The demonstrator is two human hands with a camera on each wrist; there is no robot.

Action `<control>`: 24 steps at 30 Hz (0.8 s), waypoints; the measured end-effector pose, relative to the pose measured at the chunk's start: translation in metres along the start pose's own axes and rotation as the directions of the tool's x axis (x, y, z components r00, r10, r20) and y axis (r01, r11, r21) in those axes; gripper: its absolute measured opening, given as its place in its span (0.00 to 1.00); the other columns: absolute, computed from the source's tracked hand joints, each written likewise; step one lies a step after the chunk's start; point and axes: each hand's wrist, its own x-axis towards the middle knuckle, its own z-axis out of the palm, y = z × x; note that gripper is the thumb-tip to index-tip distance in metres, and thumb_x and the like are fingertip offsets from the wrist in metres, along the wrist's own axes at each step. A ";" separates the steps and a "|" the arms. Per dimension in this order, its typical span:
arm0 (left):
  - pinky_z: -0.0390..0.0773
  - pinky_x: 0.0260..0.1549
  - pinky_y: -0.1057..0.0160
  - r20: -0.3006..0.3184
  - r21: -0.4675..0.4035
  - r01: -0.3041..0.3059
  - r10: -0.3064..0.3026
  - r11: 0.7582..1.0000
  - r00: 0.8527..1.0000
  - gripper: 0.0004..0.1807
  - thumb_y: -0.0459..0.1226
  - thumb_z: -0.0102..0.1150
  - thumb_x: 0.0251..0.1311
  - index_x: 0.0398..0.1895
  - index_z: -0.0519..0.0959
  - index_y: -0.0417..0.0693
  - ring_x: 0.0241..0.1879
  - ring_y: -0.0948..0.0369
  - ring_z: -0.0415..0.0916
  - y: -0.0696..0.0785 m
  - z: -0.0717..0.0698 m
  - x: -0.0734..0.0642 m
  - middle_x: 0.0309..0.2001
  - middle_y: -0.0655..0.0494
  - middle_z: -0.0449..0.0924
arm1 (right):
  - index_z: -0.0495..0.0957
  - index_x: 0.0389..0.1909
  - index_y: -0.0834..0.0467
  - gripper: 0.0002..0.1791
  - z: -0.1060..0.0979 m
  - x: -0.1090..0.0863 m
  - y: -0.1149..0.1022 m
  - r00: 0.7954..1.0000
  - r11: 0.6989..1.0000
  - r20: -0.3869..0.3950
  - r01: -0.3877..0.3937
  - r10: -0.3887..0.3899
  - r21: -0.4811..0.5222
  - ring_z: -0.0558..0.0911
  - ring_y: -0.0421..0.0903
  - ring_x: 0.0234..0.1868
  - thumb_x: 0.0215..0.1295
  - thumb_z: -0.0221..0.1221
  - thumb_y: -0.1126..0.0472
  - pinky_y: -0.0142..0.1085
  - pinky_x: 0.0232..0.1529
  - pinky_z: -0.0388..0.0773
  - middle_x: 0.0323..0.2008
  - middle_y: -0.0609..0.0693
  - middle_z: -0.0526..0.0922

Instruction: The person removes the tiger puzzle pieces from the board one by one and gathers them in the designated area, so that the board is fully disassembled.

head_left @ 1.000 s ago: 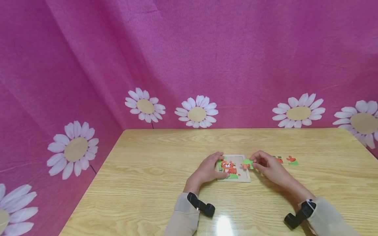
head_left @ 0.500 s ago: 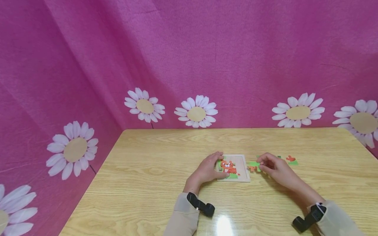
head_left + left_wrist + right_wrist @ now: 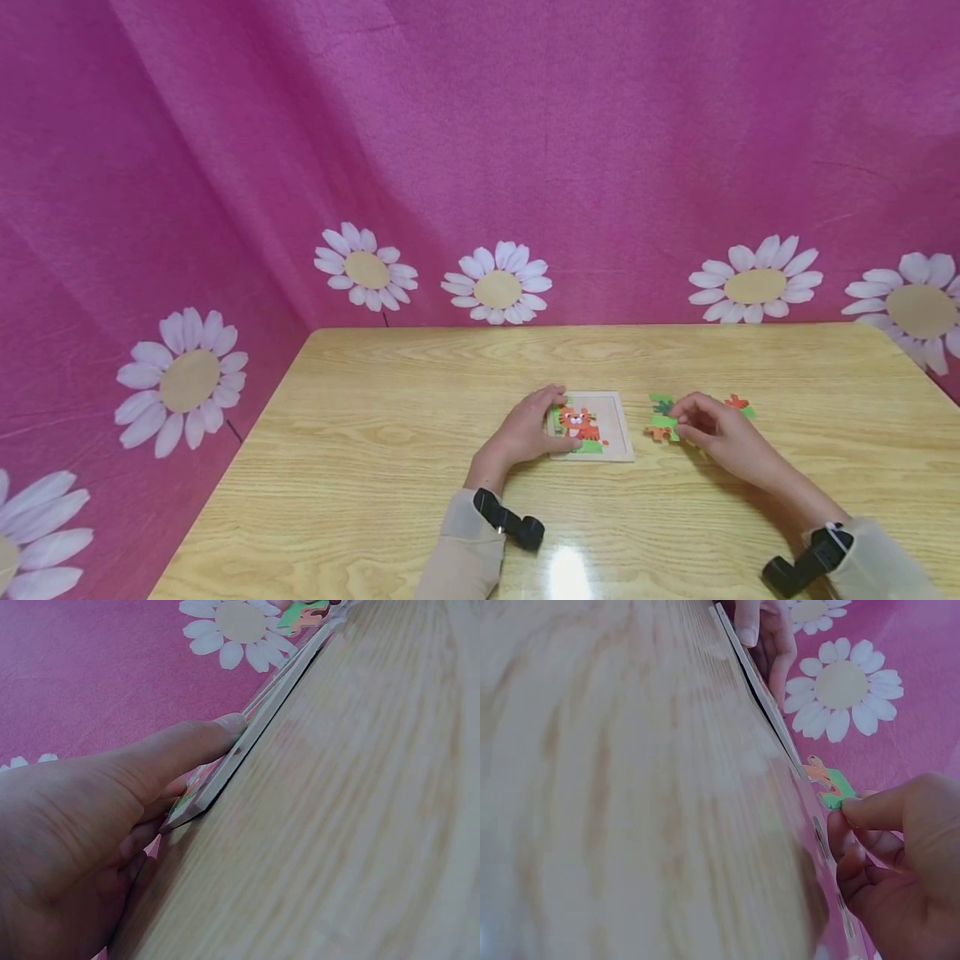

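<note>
My left hand (image 3: 517,433) grips the left side of a square wooden puzzle board (image 3: 621,437), partly filled with a cartoon tiger picture (image 3: 579,423). Its thumb lies across the board's near edge in the left wrist view. To the right, my right hand (image 3: 723,433) pinches a green and orange puzzle piece (image 3: 834,787) between thumb and index finger. That piece is held just off the table, apart from the board. Behind it lies a green puzzle piece with a dark leaf shape (image 3: 662,404). A red and green piece (image 3: 738,402) shows beyond the right hand, which partly hides it.
The wood-grain table (image 3: 390,433) reaches back to a pink curtain (image 3: 600,167) printed with white daisies. Another stretch of curtain (image 3: 150,250) runs along the left. Each wrist carries a small black camera (image 3: 806,562).
My right hand has moved right, away from the board, carrying the green and orange puzzle piece. The green leaf piece has come into view. My left hand stays on the board.
</note>
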 end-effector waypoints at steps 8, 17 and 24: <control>0.58 0.76 0.54 0.002 -0.010 0.004 -0.004 1.000 1.000 0.39 0.50 0.70 0.54 0.68 0.69 0.49 0.77 0.58 0.53 0.000 0.000 0.000 0.75 0.60 0.59 | 0.77 0.41 0.62 0.08 -0.002 -0.003 0.004 0.999 0.999 -0.016 0.036 -0.036 -0.003 0.73 0.28 0.33 0.62 0.60 0.74 0.22 0.31 0.75 0.34 0.49 0.79; 0.58 0.76 0.55 0.002 -0.007 0.010 -0.010 1.000 1.000 0.39 0.49 0.70 0.54 0.68 0.69 0.48 0.77 0.58 0.52 0.001 0.000 0.000 0.76 0.60 0.59 | 0.77 0.40 0.63 0.08 -0.002 -0.005 0.009 0.997 0.997 -0.016 0.070 -0.070 0.038 0.74 0.28 0.32 0.62 0.59 0.75 0.22 0.30 0.74 0.33 0.44 0.79; 0.58 0.76 0.55 0.002 -0.018 0.016 -0.016 1.000 1.000 0.38 0.49 0.71 0.54 0.68 0.69 0.49 0.77 0.59 0.52 0.001 0.000 -0.001 0.76 0.61 0.59 | 0.77 0.40 0.62 0.09 -0.002 -0.006 0.009 0.998 0.998 -0.017 0.060 -0.060 0.035 0.74 0.29 0.32 0.62 0.60 0.75 0.22 0.30 0.74 0.33 0.44 0.79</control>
